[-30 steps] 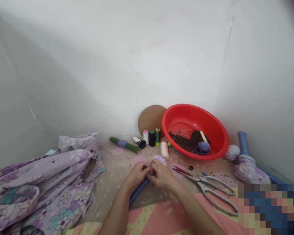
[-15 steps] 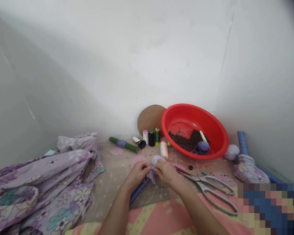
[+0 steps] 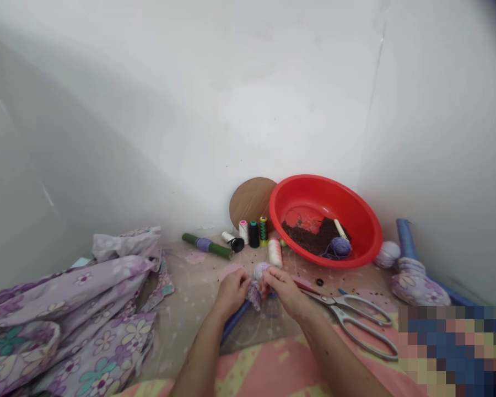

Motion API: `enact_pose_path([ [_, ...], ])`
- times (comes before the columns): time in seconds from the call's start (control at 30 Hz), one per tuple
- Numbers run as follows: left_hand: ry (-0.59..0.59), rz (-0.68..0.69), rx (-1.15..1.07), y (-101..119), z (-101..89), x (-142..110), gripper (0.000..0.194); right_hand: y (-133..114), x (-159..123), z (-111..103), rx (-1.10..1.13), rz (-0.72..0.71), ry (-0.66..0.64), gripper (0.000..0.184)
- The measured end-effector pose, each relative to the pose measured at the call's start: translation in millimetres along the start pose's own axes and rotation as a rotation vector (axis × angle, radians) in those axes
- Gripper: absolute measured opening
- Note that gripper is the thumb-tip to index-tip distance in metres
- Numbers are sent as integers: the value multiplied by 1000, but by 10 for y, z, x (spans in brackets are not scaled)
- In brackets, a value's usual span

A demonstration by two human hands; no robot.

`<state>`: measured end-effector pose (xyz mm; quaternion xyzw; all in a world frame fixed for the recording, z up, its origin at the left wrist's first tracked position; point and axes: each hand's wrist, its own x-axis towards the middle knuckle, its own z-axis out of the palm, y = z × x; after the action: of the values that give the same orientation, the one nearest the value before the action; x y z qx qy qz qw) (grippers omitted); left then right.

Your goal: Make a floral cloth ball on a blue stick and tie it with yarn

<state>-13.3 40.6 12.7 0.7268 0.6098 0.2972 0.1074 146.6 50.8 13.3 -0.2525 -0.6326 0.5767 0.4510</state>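
Left hand and right hand are both closed in a tight pinch on a small lilac floral cloth bundle, which is held just above a sheer printed sheet, right in front of the body. Frayed cloth is left hanging below the pinch. A blue rod is seen running out from under the hands, but whether it's joined to the bundle can't be told from here. Holding it that close and with both hands looks like a way of keeping small, fiddly work under tight control, though that's only a guess.

Tools seem to be kept within easy reach: steel scissors are laid open-handled by the right hand, with a black button just beyond the blades. Thread spools are stood upright in a row along the back, and a cream thread cone is set just in front of them.

A red plastic basin is propped at a tilt against the wall, probably so its contents can be seen easily. Inside are a dark brown knitted piece, a purple yarn ball and a cream stick. A cardboard disc is leaned behind it, and a lilac floral cloth pile is heaped to the left.
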Motion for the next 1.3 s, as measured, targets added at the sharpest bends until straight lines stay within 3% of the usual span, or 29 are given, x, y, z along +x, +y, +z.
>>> enact_pose_path([
  [0.13, -39, -101, 238, -20, 9, 26, 18, 70, 64, 11, -92, 3, 119, 33],
  [0.37, -63, -163, 198, -92, 36, 42, 22, 115, 76, 44, -214, 27, 137, 33],
  [0.53, -26, -97, -9, -80, -37, 39, 27, 39, 28, 66, -278, 59, 133, 29],
  [0.63, -28, -67, -428, -46, -55, 25, 29, -3, 13, 77, -296, 66, 139, 28],
  [0.7, -101, -103, -726, -25, -41, 16, 31, -9, 8, 81, -304, 67, 144, 28],
  [0.77, -187, -137, -863, -10, -16, 22, 33, 3, 6, 84, -304, 67, 144, 27],
  [1.03, -139, -226, -925, 0, 78, 145, 35, 121, 36, 30, -211, 129, 97, 27],
  [1.3, -147, -265, -916, 2, 110, 139, 35, 66, -1, -95, -209, 153, 18, 26],
])
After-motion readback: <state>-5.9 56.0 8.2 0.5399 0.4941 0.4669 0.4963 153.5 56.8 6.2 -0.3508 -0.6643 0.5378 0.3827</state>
